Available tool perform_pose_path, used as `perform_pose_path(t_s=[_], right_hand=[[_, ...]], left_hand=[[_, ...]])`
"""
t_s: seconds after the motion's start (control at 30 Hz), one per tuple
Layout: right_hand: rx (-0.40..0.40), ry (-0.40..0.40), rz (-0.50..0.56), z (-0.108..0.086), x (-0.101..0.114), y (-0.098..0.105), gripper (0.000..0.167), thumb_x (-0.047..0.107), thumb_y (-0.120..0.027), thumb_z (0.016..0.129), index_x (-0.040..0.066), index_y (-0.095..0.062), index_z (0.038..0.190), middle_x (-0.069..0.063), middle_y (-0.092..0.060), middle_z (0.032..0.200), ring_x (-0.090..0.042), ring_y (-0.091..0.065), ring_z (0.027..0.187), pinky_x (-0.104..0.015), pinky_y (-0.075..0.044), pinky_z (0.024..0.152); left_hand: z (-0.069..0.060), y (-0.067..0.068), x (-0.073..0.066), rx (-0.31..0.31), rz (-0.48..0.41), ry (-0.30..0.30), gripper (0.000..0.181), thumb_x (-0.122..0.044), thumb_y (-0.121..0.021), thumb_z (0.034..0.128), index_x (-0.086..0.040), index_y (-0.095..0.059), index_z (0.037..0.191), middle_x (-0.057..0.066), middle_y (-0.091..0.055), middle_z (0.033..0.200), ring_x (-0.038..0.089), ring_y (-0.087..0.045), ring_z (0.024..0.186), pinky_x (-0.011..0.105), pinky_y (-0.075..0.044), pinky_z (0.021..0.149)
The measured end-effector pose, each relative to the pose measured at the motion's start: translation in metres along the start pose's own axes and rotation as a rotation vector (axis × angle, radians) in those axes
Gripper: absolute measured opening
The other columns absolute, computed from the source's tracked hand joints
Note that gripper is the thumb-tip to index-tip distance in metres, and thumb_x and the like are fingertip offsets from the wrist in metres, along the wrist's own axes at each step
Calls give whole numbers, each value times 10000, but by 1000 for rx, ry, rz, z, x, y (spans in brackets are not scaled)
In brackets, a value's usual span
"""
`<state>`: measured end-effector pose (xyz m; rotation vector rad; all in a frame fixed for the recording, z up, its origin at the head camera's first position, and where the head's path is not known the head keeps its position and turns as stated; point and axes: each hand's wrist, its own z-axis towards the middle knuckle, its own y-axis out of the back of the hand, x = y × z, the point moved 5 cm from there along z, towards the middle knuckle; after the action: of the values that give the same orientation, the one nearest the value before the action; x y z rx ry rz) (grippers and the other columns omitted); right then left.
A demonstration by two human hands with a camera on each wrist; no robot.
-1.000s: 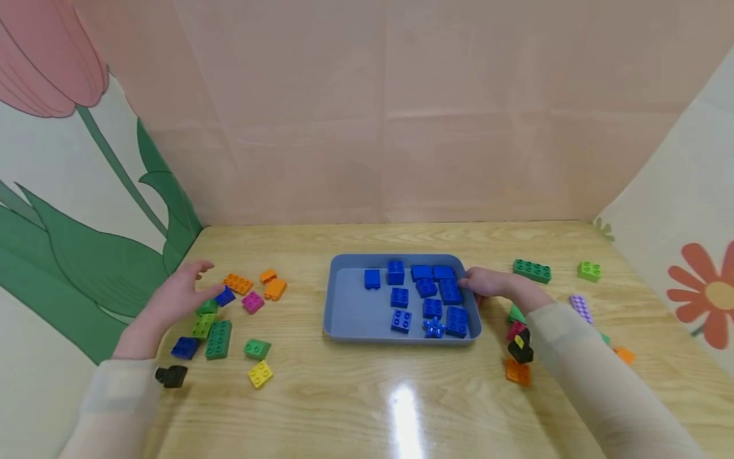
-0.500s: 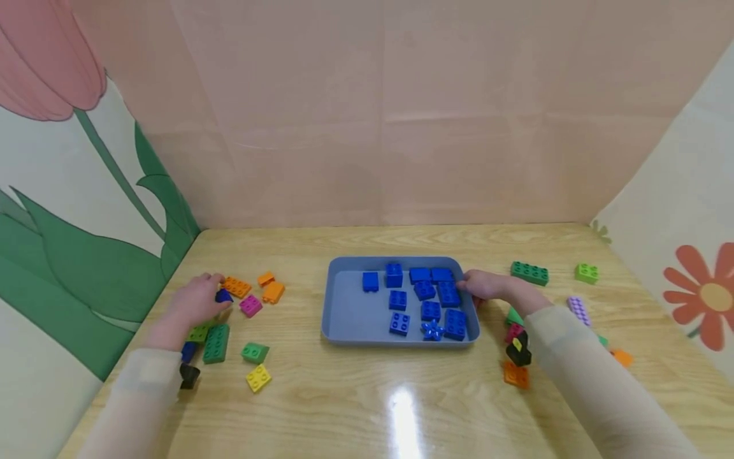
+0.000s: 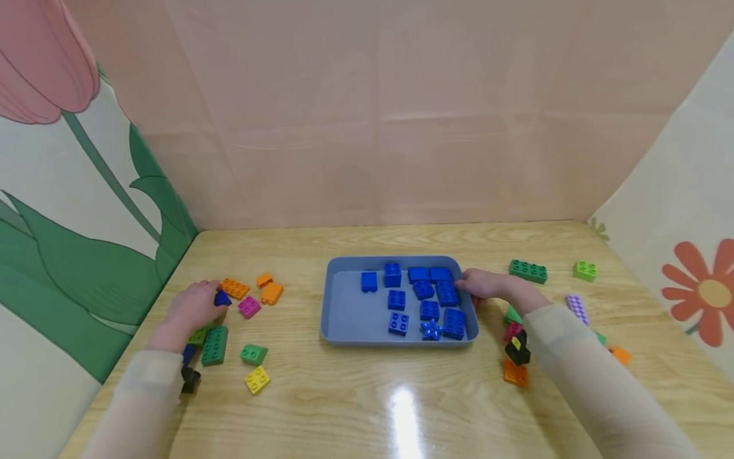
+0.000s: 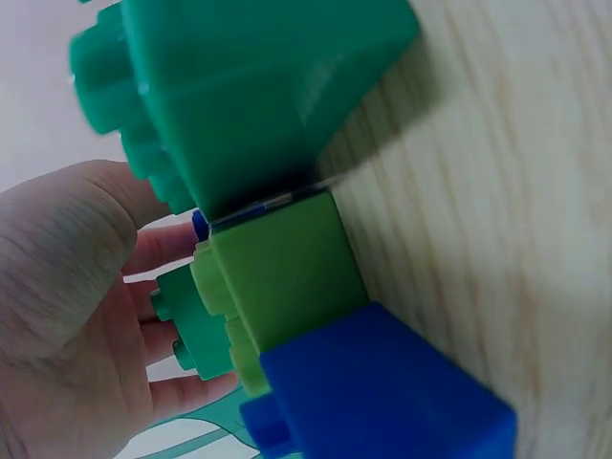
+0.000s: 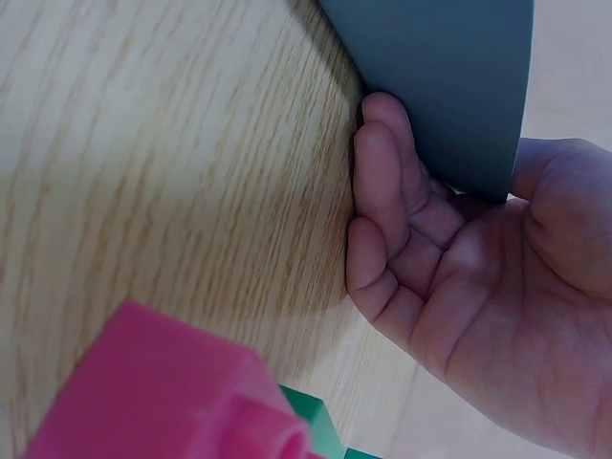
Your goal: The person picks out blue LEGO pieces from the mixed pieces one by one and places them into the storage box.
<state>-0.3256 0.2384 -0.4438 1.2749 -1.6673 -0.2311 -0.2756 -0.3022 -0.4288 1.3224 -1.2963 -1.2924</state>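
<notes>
My left hand is low over the bricks on the left, its thumb and fingers pinching a small dark blue brick. In the left wrist view most of that blue brick is hidden behind the other bricks. A blue-grey tray stands mid-table with several blue bricks and a blue star-shaped piece on its right side. My right hand grips the tray's right wall; in the right wrist view the thumb hooks over the rim and the curled fingers lie against the outside.
Around the left hand lie a dark green brick, an orange brick, a magenta brick and a yellow brick. Right of the tray are a green brick, a purple piece and an orange piece. Fabric walls enclose the table.
My left hand has come down and right onto the small blue brick, its fingers closing round it. My right hand has stayed at the tray's wall. The head view has shifted slightly.
</notes>
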Motion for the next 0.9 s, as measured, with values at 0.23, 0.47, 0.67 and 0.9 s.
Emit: perform_pose_path(t_s=[0.23,0.47,0.67,0.9], right_hand=[[5,7,-8,0,0,0,298,165,-337,1041,-28,-553,971,-45,-597,739,-196,-576,676,-356,-486,661],[2,-4,-6,1,1,0,291,163,-335,1039,-38,-541,994,-61,-596,763,-205,-579,699,-366,-491,683],[8,-3,2,0,1,0,291,164,-335,1042,-48,-532,1011,-66,-596,777,-204,-583,707,-384,-502,699],[20,-9,7,0,1,-1,302,163,-334,1043,-62,-536,1034,-66,-602,785,-197,-584,711,-379,-502,706]], left_hand=[[2,-2,1,8,-11,14,535,-195,-675,903,154,-480,1260,337,-560,1170,445,-561,1013,578,-456,869],[2,-1,2,16,-17,25,536,-207,-667,910,151,-477,1260,332,-561,1172,435,-564,1004,573,-461,865],[0,2,1,10,-47,34,509,-212,-657,921,139,-486,1247,318,-570,1140,409,-568,961,558,-477,841],[-1,8,0,-7,-54,26,443,-210,-661,921,121,-524,1181,278,-598,1044,367,-581,885,515,-503,775]])
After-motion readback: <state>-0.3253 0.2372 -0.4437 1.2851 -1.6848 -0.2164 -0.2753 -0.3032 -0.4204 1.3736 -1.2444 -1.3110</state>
